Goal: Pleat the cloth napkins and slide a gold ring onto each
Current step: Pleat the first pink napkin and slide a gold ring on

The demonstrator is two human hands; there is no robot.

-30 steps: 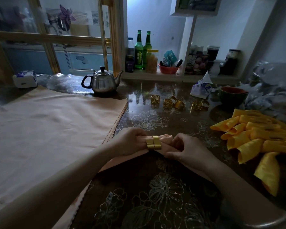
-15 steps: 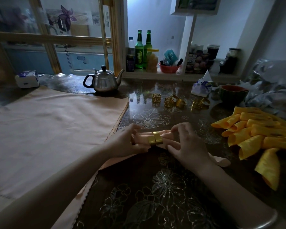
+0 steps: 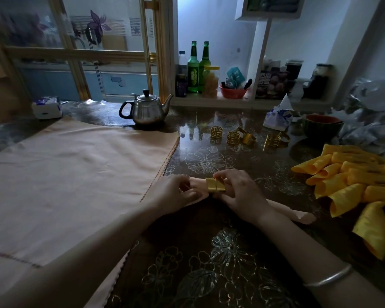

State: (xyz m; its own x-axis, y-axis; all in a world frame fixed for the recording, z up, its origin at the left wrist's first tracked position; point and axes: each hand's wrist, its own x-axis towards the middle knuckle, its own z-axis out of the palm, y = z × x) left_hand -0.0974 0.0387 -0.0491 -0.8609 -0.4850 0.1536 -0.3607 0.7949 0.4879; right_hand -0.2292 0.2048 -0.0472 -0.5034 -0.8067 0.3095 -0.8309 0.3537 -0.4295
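In the middle of the dark, flower-patterned table [image 3: 209,270], a peach pleated napkin [image 3: 197,185] lies gathered into a narrow roll running left to right, its right end [image 3: 303,217] trailing out past the right wrist. A gold ring [image 3: 215,185] sits around the roll, between the two hands. The left hand [image 3: 172,193] has its fingers curled round the roll just left of the ring, gripping it. The right hand [image 3: 242,192] pinches the ring's far edge between thumb and forefinger, while its other fingers lie bent over the roll on the near side. A silver bracelet [image 3: 329,278] circles the right wrist. To the left a large flat cloth [image 3: 76,174] of the same peach colour is spread out. Farther back, spare rings [image 3: 233,137] stand in a loose row on the table, with a steel teapot [image 3: 147,110] at the far left of them. At the right edge a heap of yellow napkins [image 3: 351,181] lies rolled and piled.
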